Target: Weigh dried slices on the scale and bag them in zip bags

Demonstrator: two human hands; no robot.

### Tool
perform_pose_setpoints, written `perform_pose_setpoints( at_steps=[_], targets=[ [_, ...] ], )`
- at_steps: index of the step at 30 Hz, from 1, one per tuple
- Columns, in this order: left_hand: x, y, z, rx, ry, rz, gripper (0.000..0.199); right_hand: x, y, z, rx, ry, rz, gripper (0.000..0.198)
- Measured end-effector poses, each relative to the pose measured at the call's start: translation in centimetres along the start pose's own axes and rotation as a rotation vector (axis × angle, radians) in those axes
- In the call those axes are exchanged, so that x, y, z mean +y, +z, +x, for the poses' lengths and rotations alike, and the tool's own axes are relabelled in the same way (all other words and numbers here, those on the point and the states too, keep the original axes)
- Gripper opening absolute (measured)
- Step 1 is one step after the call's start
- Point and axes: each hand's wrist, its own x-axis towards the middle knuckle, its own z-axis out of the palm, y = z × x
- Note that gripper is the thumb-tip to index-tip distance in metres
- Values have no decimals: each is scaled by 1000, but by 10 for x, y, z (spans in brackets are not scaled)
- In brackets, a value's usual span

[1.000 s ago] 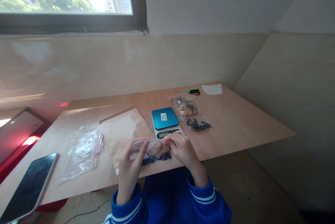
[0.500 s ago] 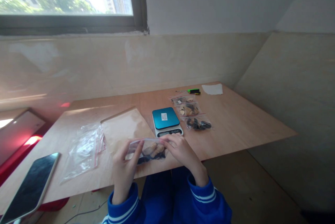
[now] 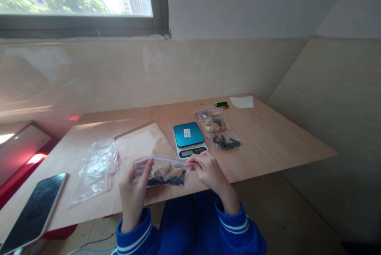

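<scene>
The desk (image 3: pixel 274 143) bears the scale (image 3: pixel 188 134) and, right of it, three filled bags (image 3: pixel 216 124), already laid out. The fourth bag (image 3: pixel 168 172), filled but not laid down, is clamped in the fingers of left hand (image 3: pixel 133 189) and right hand (image 3: pixel 210 171), before the scale.

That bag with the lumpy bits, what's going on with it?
A person is holding the bag, which has tan and dark pieces in it. The left fingers grip one end, and the right fingers pinch the other end near its top corner. The scale sits on the table just beyond the bag. Three more filled bags lie in a row to the right of the scale.
</scene>
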Motion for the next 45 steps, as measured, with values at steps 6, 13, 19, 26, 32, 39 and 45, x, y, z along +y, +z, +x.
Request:
perform_pose_setpoints(
  at_steps=[6,13,19,26,32,39,45],
  targets=[
    [-3,0,2,-26,-11,11,30,-5,-2,1,-1,-56,-17,19],
    [1,-4,0,150,35,4,25,-12,-2,1,30,-10,181,18],
    [9,0,-6,189,78,-162,16,-11,9,1,-112,100,545,74],
    [16,15,-10,199,51,-246,32,1,19,1,-245,155,774,67],
    [24,22,-10,101,-110,-345,45,14,23,6,-143,188,925,54],
    [14,18,-2,-124,-201,-248,50,22,1,8,86,261,970,43],
    [-10,-1,8,-236,26,140,37,49,-22,7,721,491,913,42]
  ],
)
